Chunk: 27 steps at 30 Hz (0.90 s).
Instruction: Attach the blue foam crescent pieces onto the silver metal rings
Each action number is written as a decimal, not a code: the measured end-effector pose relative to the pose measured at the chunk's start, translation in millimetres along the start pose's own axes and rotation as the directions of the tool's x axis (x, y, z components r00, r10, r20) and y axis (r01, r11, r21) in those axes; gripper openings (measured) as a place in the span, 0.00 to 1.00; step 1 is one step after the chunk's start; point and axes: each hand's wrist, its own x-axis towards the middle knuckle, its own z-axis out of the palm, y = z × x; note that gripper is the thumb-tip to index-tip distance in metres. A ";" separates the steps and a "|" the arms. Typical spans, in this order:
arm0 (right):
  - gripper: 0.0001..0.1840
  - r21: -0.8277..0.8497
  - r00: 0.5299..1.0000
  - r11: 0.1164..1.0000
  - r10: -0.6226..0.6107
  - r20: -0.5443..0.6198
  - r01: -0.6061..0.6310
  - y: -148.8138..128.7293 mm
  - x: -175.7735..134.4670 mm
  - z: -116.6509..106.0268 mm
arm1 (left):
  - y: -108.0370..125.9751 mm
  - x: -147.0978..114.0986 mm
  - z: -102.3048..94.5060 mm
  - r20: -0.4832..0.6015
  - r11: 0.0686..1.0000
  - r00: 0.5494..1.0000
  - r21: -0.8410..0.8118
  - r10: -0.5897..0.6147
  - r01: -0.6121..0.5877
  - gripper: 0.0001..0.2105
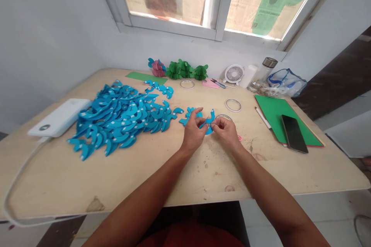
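Observation:
Between my two hands is a curved blue paper piece (212,115), held above the front middle of the table. My left hand (193,130) pinches its left side, with the index finger raised. My right hand (225,130) pinches the other side, fingertips nearly meeting the left ones. Just behind my left hand lies a small cluster of blue paper pieces (188,114). A large heap of curved blue paper pieces (127,115), many with white squares on them, covers the table to the left. Partly hidden behind my right hand is a tape roll (223,117).
A white power bank (59,117) with a cable sits at left. Green folded-paper figures (185,69), a pink one (158,68) and a small fan (234,74) line the back. At right lie green sheets (272,112), a phone (294,133) and a pen (262,117). Another tape roll (233,105) lies nearby.

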 end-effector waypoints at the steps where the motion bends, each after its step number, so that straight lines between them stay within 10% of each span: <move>1: 0.04 -0.001 1.000 1.000 -0.001 0.000 0.001 0.0 0.0 0.0 | -0.1 0.1 -0.1 0.001 1.000 1.000 0.000 0.000 0.000 0.25; 27: 0.03 -0.060 1.000 0.998 -0.030 -0.008 0.030 -5.8 -3.2 2.0 | -4.4 -1.4 3.3 -0.074 1.000 0.997 -0.001 -0.025 0.025 0.25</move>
